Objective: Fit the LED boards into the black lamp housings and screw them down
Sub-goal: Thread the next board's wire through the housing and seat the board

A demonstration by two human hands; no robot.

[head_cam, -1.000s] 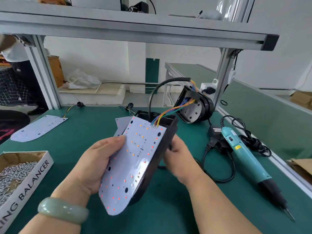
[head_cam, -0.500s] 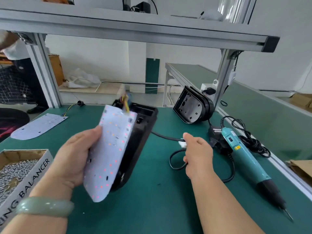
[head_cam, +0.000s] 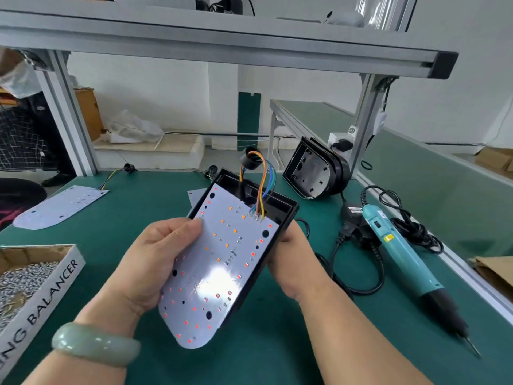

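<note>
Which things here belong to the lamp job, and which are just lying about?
Job: LED board and black housing, gripped by left hand and right hand; second housing; spare board; box of screws; electric screwdriver.
Lying about: plastic bag on the floor; cardboard at the right edge.

A white LED board (head_cam: 222,268), dotted red and orange, sits tilted on its black housing (head_cam: 281,212), raised off the table (head_cam: 277,345), with coloured wires (head_cam: 268,184) looping from its top. A second housing (head_cam: 316,173) stands on edge behind; a spare board (head_cam: 61,207) lies flat far left.
</note>
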